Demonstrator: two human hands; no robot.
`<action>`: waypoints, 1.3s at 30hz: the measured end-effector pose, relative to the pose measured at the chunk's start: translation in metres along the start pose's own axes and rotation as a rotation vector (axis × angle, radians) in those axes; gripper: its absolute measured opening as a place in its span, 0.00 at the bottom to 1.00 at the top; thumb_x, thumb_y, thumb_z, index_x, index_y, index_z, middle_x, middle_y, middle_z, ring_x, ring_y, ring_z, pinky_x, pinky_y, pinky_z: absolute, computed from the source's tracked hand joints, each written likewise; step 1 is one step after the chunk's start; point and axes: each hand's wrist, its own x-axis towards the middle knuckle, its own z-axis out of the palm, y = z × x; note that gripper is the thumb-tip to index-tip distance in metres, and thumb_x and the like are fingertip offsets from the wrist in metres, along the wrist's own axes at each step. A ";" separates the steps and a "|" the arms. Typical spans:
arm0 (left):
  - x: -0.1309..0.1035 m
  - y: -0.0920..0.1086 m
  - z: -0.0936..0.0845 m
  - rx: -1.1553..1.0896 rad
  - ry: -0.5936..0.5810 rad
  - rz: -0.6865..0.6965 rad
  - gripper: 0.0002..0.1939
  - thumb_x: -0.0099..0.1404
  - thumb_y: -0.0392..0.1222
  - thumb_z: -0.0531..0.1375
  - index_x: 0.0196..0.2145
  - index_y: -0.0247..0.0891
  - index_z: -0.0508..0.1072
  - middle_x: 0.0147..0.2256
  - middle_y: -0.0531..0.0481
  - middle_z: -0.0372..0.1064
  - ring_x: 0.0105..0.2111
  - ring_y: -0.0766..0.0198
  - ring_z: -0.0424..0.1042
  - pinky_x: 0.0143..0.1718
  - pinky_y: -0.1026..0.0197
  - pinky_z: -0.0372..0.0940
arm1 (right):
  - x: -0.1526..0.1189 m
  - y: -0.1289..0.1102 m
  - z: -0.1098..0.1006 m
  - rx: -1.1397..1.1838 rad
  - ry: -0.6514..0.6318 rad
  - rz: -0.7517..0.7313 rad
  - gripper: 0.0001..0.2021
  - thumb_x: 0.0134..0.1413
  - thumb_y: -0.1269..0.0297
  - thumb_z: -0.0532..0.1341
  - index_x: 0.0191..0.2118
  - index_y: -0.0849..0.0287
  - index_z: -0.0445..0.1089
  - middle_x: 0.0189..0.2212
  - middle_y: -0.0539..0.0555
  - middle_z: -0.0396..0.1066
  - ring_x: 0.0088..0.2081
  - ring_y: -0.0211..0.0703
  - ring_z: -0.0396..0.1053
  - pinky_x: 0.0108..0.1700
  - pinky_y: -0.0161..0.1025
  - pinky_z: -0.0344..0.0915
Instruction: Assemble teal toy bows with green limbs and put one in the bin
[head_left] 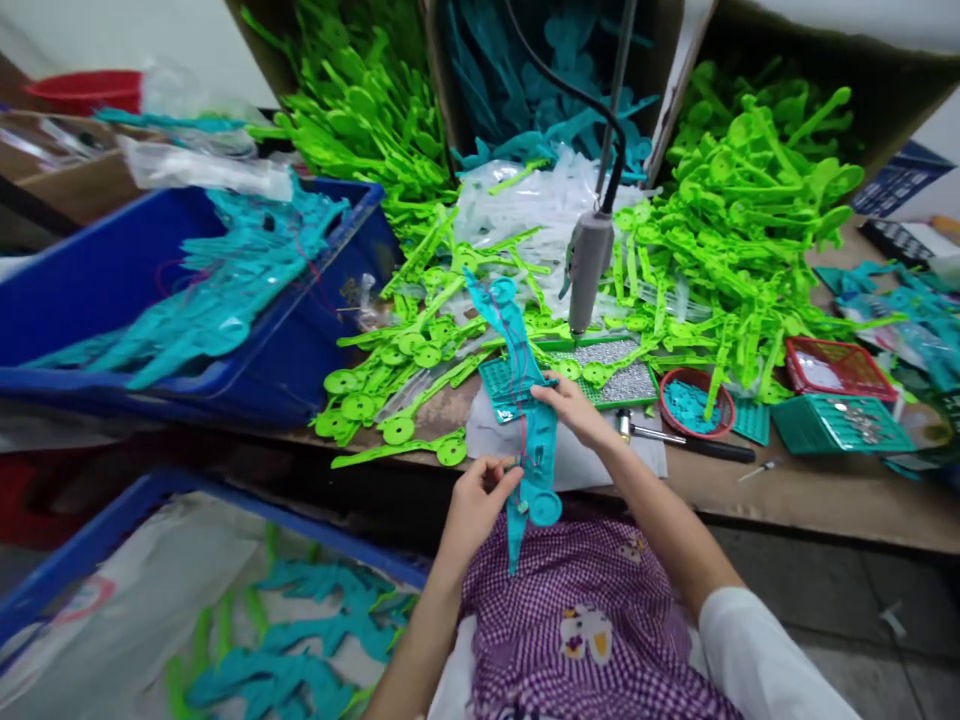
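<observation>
A long teal plastic part [541, 440] with thin reddish wires along it is held over the table's front edge, its lower tip above the checked apron. My right hand [571, 408] grips its right edge near the middle, fingers closed. Lower down on the left side, my left hand [486, 492] is closed in a pinch at the wires. Just beyond hangs a grey electric screwdriver [591, 262], touched by neither hand. Behind the part lies a green tray of small metal screws [626, 383].
Lime green parts [750, 220] are heaped across the table. A blue bin [300, 350] with teal parts stands left, another blue bin [161, 490] below. At right are a red bowl [729, 415], a black-handled tool [712, 449] and a teal basket [806, 430].
</observation>
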 end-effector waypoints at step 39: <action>0.103 -0.003 0.104 0.082 -0.490 0.078 0.30 0.44 0.61 0.70 0.35 0.42 0.62 0.32 0.50 0.74 0.32 0.56 0.76 0.37 0.52 0.74 | -0.172 -0.052 -0.336 -1.415 1.091 0.481 0.14 0.61 0.67 0.57 0.46 0.63 0.77 0.48 0.66 0.74 0.48 0.54 0.71 0.49 0.44 0.64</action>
